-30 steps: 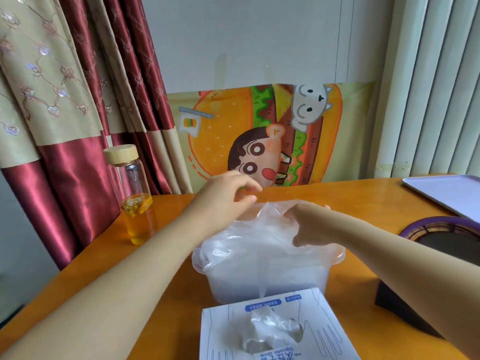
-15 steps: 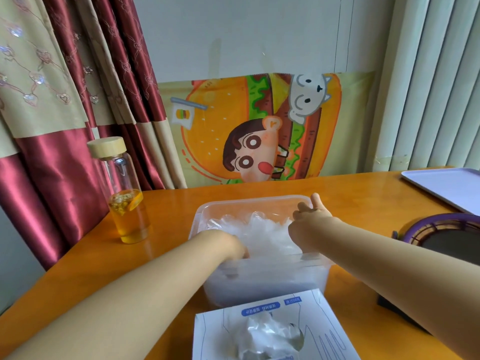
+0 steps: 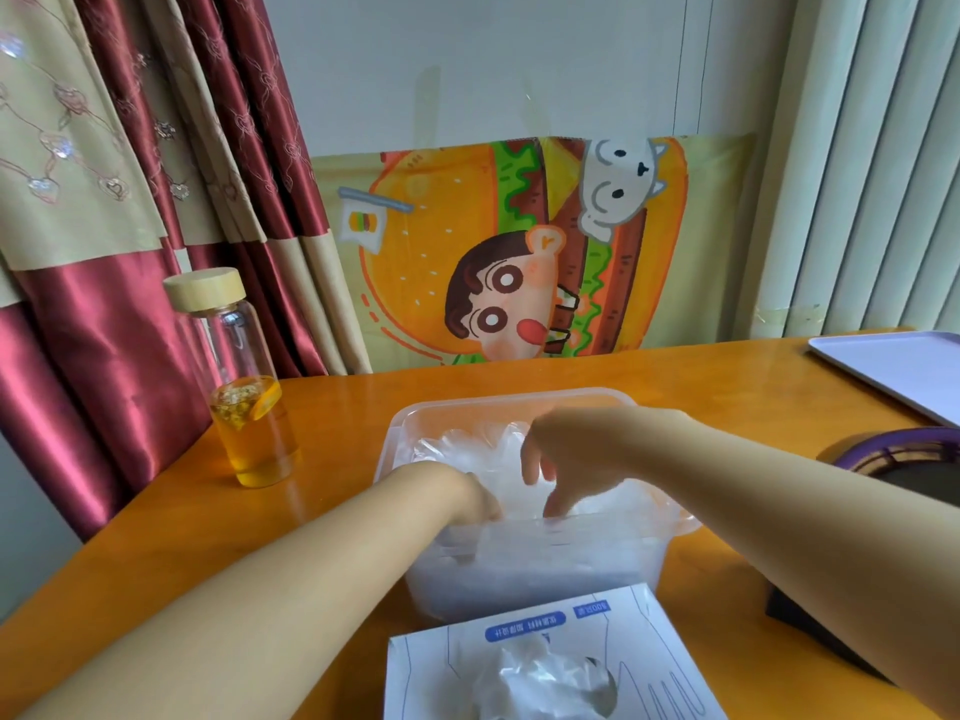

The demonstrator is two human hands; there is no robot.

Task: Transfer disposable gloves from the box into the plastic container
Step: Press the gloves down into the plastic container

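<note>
The gloves [image 3: 470,449] we held aloft now lie in the plastic container [image 3: 571,569], batch delivered; right hand [image 3: 571,454] released, left hand [image 3: 460,493] unclear.

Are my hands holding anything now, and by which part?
Cannot tell. The left hand is half buried in the gloves inside the container; the right hand points its fingers down onto them, apparently pressing, not gripping.

One container [image 3: 519,402] stands on the worktop [image 3: 337,407]. Before it lies one box [image 3: 550,646]; left of it, one bottle [image 3: 244,387]; right of it, one tray [image 3: 904,371]. Two grips are in it: left grip [image 3: 457,491] and right grip [image 3: 566,454]. The gloves [image 3: 467,449] inside are too bunched to count.
</note>
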